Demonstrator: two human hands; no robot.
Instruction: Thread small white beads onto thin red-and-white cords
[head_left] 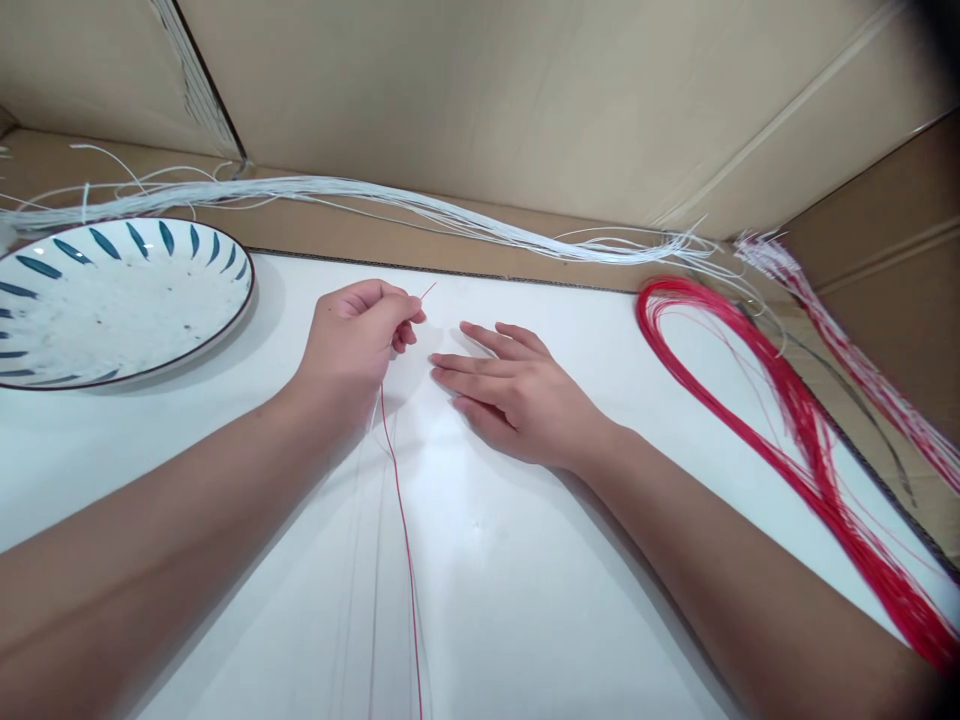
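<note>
Left hand (352,340) pinching red cord (401,500) beside right hand (517,395)

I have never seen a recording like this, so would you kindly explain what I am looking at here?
There is one picture, taken by a camera worn on a person's head, looking down at their own two bare hands over a white table. The left hand pinches a single thin red string between its fingers; the string trails toward the viewer, with a few pale strands beside it. The right hand lies flat and open on the table, holding nothing. To the left sits a white plate with blue marks. Along the back lies a bundle of white strings, and on the right a looped bundle of red strings. Cardboard walls stand behind.
</note>
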